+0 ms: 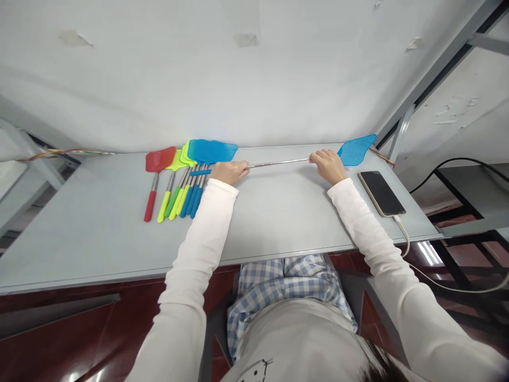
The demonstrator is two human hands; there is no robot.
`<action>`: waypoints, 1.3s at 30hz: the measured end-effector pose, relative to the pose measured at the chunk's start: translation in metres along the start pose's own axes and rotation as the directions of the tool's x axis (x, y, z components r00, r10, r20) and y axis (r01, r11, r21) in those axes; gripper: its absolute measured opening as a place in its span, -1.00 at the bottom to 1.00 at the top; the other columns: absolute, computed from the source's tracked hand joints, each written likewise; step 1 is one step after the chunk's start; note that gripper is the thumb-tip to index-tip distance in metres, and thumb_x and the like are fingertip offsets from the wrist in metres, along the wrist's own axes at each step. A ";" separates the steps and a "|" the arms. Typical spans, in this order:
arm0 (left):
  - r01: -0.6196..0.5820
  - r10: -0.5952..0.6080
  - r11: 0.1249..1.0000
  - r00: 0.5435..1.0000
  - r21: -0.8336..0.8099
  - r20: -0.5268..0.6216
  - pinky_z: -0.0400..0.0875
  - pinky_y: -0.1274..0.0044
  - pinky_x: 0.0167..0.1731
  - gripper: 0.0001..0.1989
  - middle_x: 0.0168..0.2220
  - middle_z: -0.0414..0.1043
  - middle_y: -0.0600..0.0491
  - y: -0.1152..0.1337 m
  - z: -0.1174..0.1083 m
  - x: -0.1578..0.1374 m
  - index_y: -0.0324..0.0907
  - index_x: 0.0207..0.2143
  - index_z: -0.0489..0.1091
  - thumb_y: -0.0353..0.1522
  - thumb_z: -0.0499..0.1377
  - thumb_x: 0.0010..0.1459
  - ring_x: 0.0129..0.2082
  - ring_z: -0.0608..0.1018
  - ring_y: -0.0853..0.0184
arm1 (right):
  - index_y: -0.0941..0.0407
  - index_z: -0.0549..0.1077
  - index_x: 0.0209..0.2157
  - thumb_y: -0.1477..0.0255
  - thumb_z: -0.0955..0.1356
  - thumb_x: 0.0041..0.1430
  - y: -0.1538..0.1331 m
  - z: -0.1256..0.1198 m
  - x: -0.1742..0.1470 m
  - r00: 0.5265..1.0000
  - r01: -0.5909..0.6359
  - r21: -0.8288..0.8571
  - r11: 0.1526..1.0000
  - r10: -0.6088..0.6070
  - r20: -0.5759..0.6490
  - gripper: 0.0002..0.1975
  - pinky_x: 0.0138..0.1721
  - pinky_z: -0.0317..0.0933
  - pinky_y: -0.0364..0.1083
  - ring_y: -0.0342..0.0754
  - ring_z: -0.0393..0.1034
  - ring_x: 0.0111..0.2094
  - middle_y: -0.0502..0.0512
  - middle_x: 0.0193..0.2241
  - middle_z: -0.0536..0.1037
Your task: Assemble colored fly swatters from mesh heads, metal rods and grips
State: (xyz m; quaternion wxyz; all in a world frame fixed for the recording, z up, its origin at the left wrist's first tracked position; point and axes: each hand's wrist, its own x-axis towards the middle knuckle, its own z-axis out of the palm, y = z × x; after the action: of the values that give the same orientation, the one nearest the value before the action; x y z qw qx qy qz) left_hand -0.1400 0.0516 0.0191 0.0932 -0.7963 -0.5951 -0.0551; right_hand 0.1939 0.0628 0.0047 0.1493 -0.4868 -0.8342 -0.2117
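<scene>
A blue fly swatter [357, 150] with a long extended metal rod lies crosswise between my hands, just above the table. My left hand [229, 172] is closed round its blue handle, whose end pokes out to the left. Near the swatter's head, my right hand [328, 163] pinches the far end of the rod. Left of my left hand, several swatters lie side by side with handles toward me: a red swatter [159, 159], yellow-green ones [164, 206], a green handle [172, 202] and overlapping blue ones [210, 151]. Their rods look short.
The grey table [278, 212] stands against a white wall [254, 79]. A phone [382, 193] with a white charging cable [404, 233] lies to the right of my right hand. Metal frame posts [402, 130] rise at the table's right end. A dark stool [473, 193] stands beyond.
</scene>
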 end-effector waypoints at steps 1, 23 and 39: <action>0.000 0.000 1.000 1.000 -0.011 -0.011 0.17 0.47 -0.42 -0.65 -0.26 0.58 -0.11 -0.001 0.002 0.000 -0.12 -0.15 0.50 -0.20 -0.02 0.25 -0.24 0.57 0.17 | 0.11 0.43 -0.30 0.52 0.09 0.33 0.000 0.000 0.000 1.000 0.008 0.001 1.000 -0.008 -0.005 -0.67 -0.31 -0.08 -0.03 0.01 0.22 -0.35 0.15 -0.42 0.46; 0.133 -0.137 0.989 0.989 -0.071 -0.052 0.19 0.30 -0.11 -0.62 -0.12 0.40 -0.18 -0.002 0.005 -0.004 -0.17 -0.17 0.40 -0.09 0.11 0.12 -0.03 0.38 0.01 | 0.08 0.42 -0.27 0.32 0.11 0.35 0.005 0.008 -0.012 0.985 -0.145 0.043 0.988 0.148 -0.084 -0.68 -0.20 -0.07 0.00 0.04 0.21 -0.29 0.13 -0.38 0.44; 0.134 -0.132 0.990 0.990 -0.043 0.045 0.20 0.47 -0.37 -0.51 -0.29 0.55 -0.15 0.002 0.004 -0.002 -0.10 -0.24 0.46 0.00 -0.11 0.25 -0.25 0.55 0.14 | 0.06 0.50 -0.17 0.34 0.06 0.36 0.004 0.006 -0.016 0.993 -0.098 0.194 0.976 0.109 -0.049 -0.59 -0.31 -0.09 -0.04 -0.01 0.23 -0.36 0.11 -0.46 0.45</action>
State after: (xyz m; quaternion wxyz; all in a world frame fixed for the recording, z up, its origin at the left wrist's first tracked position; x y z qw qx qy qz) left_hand -0.1385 0.0500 0.0145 0.0586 -0.7578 -0.6473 -0.0582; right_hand 0.2046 0.0554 -0.0066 0.2308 -0.5065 -0.8194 -0.1367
